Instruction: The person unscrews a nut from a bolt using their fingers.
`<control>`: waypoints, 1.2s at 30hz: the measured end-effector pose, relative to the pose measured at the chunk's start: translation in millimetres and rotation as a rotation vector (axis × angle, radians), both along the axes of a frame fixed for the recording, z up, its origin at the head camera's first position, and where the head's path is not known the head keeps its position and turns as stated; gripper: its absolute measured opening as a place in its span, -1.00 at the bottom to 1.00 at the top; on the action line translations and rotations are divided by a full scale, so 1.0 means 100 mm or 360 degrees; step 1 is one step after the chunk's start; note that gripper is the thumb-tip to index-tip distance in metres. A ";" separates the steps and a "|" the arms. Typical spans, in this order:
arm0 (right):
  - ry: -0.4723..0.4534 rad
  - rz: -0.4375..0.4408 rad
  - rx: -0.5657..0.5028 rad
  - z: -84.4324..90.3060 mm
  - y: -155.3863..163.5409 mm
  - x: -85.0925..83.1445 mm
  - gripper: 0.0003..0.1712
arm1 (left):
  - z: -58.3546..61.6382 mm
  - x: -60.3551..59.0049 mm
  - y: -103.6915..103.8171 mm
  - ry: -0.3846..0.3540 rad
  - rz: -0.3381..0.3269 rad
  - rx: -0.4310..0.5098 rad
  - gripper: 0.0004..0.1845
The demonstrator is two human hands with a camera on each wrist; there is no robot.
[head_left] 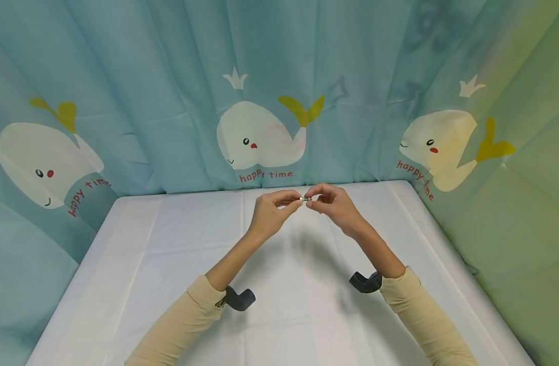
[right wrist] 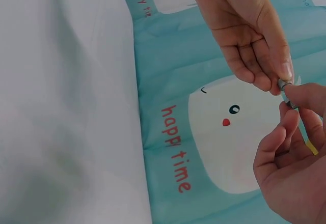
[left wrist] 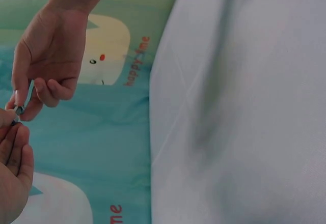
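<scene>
In the head view, both hands met above the middle of the frame, over the far part of the white worktop [head_left: 169, 264]: the left hand [head_left: 270, 213] and the right hand [head_left: 334, 206] each pinched one end of a small silvery metal piece [head_left: 304, 199], held in the air between their fingertips and well clear of the cloth. The other fingers of each hand were curled loosely in toward the palm. Behind them hung a teal curtain [head_left: 169, 76] printed with white whales and the words "happy time", and cream sleeves [head_left: 183, 320] covered both forearms in the lower part of the frame. In the left wrist view, the right hand [left wrist: 48, 56] came down from the upper left, thumb and forefinger pressed onto the metal piece [left wrist: 19, 110] at the left edge, while the left hand [left wrist: 14, 168] showed only in part at the lower left, so its hold could not be read fully there. In the right wrist view, the left hand [right wrist: 244, 35] reached down from the top and the right hand [right wrist: 290, 163] rose from the lower right, and their fingertips closed on the metal piece [right wrist: 286, 87] near the right edge. The piece looked tiny, stiff and light, and its smooth metal would likely be slippery; it seemed best held as it was, by a firm fingertip pinch at each end, since a loose hold could let it drop. What exactly it was could not be told at this size.
</scene>
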State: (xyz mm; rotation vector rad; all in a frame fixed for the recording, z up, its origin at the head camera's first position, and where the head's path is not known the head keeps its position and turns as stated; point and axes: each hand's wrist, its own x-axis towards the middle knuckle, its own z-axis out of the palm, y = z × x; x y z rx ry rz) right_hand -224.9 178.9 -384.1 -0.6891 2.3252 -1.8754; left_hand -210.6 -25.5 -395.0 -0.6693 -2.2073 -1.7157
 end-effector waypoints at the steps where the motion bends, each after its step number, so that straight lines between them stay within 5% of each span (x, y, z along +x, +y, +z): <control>1: -0.0001 0.0009 0.0000 0.00 0.00 0.00 -0.77 | 0.00 0.00 0.00 0.0000 0.0001 0.0001 -0.88; 7: -0.0048 0.0020 0.0028 -0.01 -0.01 -0.02 -0.64 | 0.01 -0.01 0.00 0.0012 0.0001 0.0015 -0.88; 16: -0.0062 -0.0056 0.0036 -0.02 -0.01 -0.03 -0.77 | 0.02 -0.01 0.00 -0.0003 -0.0006 0.0018 -0.91; 36: 0.0026 0.0007 -0.0033 0.00 0.00 0.01 -0.76 | 0.01 0.00 0.00 0.0006 -0.0001 -0.0007 -0.90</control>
